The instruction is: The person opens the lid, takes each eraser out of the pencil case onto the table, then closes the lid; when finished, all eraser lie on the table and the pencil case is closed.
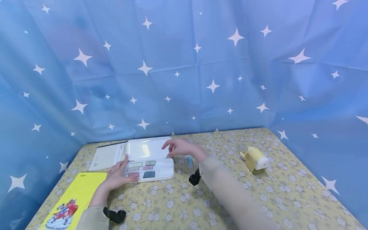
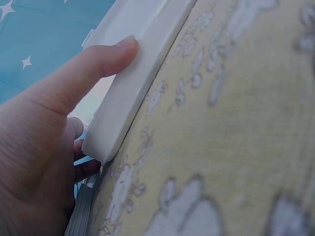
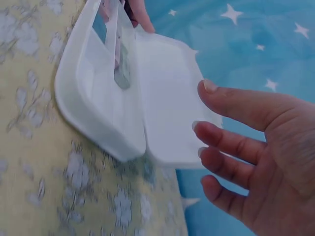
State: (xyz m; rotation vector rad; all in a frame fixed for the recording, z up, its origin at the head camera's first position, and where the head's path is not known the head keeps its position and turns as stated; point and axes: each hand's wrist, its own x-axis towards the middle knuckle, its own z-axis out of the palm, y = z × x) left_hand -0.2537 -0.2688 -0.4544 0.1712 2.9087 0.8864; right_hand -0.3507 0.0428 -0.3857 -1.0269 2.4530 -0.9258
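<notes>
A white watercolour paint box [image 1: 169, 169] lies unfolded on the table, its lid [image 1: 158, 147] laid back toward the curtain. Several colour pans sit in its tray, among them a dark green-grey one [image 1: 149, 174] and pink ones. My left hand [image 1: 116, 175] grips the box's left end, the thumb [image 2: 129, 49] on the near rim and the other fingers around the end. Just beyond the box's right side, my right hand [image 1: 182, 147] hovers by the lid edge. Its fingers are loosely bent with nothing between them, as the right wrist view shows.
Left of the box lies a lined notepad [image 1: 104, 156], partly beneath it. A yellow book [image 1: 86, 188] with a cartoon figure is nearer the front left. One small blue piece [image 1: 190, 161] lies right of the box. Farther right stands a yellow crank pencil sharpener [image 1: 255, 159]. A starry curtain [image 1: 184, 80] surrounds the table.
</notes>
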